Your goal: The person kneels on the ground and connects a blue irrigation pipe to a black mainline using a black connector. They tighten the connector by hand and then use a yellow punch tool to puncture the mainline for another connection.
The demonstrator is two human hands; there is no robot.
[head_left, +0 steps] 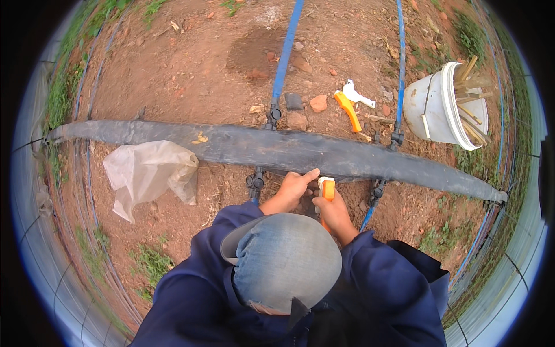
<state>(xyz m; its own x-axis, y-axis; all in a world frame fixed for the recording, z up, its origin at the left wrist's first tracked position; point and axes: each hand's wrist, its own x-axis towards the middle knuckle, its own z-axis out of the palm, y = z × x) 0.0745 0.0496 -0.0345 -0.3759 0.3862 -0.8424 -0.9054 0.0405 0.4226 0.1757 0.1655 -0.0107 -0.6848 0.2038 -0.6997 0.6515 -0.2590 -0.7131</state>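
Note:
A wide black layflat hose (pixel 248 144) crosses the soil in front of me from left to right. My left hand (pixel 292 189) is at its near edge, one digit stretched along the top of the hose and the others curled below, partly hidden. Close beside it, my right hand (pixel 338 214) is closed around an orange-and-white hand tool (pixel 328 189), whose white end is up against the hose's near edge. A second orange-and-white tool (pixel 348 109) lies on the soil beyond the hose.
Blue drip tapes (pixel 287 49) join the hose through black valve fittings (pixel 274 114). A crumpled translucent plastic bag (pixel 151 170) rests against its near left side. At the right, a tilted white bucket (pixel 425 107) holds wooden sticks. Stones (pixel 318 103) lie beyond the hose. A grey-blue cap (pixel 289 260) blocks the lower middle.

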